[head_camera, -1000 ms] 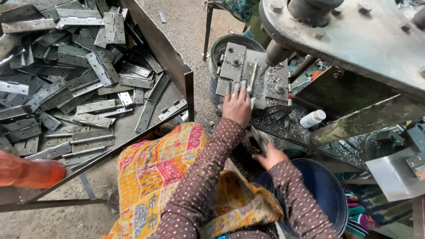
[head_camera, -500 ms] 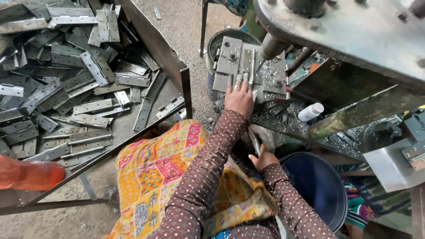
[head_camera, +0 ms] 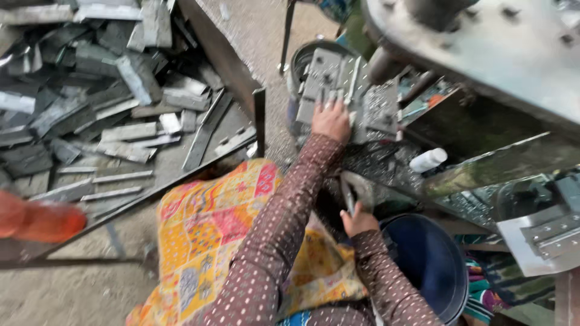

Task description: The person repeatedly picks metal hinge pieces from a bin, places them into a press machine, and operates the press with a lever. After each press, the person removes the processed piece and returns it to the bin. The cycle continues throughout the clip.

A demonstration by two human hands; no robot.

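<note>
I saw the left hand [head_camera: 331, 121] stretched forward, fingers spread flat on a stack of grey metal plates [head_camera: 338, 81] that sat on top of a round metal drum [head_camera: 300, 60]; its grip was released, pressing rather than clasping. The right hand [head_camera: 357, 222] was drawn in closer to the body, its grip clenched around a thin dark metal piece [head_camera: 349, 194] that stood up from the fist (the blur kept me from telling what kind of piece it was). Just beside that hand, lower right, was a dark blue bucket [head_camera: 435, 265]. A small white bottle [head_camera: 428, 160] lay on the littered counter [head_camera: 386, 163] between the plates and the bucket. Above all this hung the heavy grey body of a press machine [head_camera: 483, 54]. Well apart on the left, an open metal tray [head_camera: 199, 151] held a heap of flat hinge-like strips [head_camera: 109, 102]. A bright yellow patterned cloth [head_camera: 211, 229] covered the lap, beneath the brown dotted sleeves [head_camera: 284, 229].
</note>
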